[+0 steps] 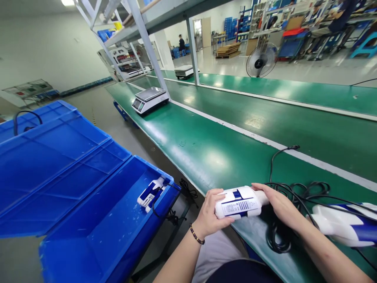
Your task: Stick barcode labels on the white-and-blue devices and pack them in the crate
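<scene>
Head view is showing left hand and right hand clasping a white-and-blue plastic appliance body at the near edge of the green tabletop, beside coiled black cable.

Forearms bare — a dark beaded bracelet sits behind the left hand; pale grey and dark clothing below
</scene>
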A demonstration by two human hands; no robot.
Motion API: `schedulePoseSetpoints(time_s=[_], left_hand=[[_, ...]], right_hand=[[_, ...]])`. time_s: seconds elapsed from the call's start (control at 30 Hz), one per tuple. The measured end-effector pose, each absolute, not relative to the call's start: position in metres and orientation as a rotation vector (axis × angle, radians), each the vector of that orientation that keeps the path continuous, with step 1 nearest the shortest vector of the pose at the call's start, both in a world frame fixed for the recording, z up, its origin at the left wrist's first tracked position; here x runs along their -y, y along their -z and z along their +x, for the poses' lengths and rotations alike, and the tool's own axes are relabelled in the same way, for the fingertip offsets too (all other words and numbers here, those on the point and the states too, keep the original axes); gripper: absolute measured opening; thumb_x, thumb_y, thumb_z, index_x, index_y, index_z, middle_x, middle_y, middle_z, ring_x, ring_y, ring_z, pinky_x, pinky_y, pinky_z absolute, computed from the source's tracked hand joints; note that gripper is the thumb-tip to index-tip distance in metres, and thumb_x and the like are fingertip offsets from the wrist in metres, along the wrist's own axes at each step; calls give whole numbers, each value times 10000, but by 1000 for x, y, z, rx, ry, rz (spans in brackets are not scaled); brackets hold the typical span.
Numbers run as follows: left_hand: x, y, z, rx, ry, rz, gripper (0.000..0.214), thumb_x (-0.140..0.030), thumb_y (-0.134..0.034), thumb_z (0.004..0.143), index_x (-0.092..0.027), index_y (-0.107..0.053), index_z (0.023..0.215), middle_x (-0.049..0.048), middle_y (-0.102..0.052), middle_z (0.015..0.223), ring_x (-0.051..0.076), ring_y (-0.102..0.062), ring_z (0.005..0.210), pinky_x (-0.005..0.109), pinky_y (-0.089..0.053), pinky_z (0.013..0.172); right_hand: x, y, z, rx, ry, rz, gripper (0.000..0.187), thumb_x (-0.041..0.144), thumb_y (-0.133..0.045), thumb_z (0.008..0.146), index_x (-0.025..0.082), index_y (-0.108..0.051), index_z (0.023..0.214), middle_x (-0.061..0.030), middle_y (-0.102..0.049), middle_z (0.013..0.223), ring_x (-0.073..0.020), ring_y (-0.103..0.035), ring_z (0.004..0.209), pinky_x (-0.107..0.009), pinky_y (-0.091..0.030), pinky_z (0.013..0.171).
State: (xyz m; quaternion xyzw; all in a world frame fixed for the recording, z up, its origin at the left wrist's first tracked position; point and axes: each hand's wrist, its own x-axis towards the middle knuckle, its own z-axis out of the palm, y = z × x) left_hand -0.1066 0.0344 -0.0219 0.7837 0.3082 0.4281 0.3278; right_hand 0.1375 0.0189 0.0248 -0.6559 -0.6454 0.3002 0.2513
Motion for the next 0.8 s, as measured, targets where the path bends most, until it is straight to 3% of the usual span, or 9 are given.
schedulePoseSetpoints(time_s=[0.2,0.37,0.47,0.57,0.67,0.8], left_hand=[[-34,21,-108,-826,-1088,2027,601,-468,-665,699,-217,-411,1183,124,-436,1198,261,-476,1121,497,-435,912],[-39,20,-107,-840,-1070,1992,580,-490,-645,712,-206,-425,1167,128,-447,1186,258,-482,1113,491,-432,916],[-41,12,-110,-855,-1064,2027,577,-519,-606,736,-199,-414,1175,128,-465,1175,252,-496,1105,470,-448,911],[-34,-4,-108,-992,-1005,2285,519,-449,-545,803,-185,-388,1222,149,-474,1229,293,-428,1202,518,-389,975],[-23,-21,-94,-1134,-780,2678,583,-375,-543,813,-149,-331,1307,175,-425,1336,346,-296,1303,585,-255,1046],[-26,-30,-65,-1266,-537,2918,755,-258,-670,691,-82,-300,1326,250,-472,1269,381,-461,1169,571,-331,981]], right_hand=[[-6,-29,145,1650,-1067,-1646,555,548,-406,828,174,-515,1223,-95,-519,1289,-219,-477,1174,-366,-348,1013],[-11,-24,141,1630,-1082,-1712,601,546,-313,864,148,-421,1300,-103,-480,1324,-207,-447,1201,-367,-299,1040],[-15,-22,141,1626,-1078,-1737,593,547,-287,868,154,-407,1296,-102,-506,1293,-209,-482,1159,-365,-332,1010],[-16,-20,140,1610,-1085,-1731,539,556,-289,862,174,-458,1202,-87,-603,1125,-208,-572,991,-352,-431,883],[-20,-18,138,1579,-1118,-1709,459,550,-286,867,192,-492,1067,-24,-625,810,-183,-588,715,-315,-473,670],[-30,-23,134,1548,-1097,-1723,420,552,-282,867,199,-506,912,26,-526,629,-151,-507,552,-284,-431,543]])
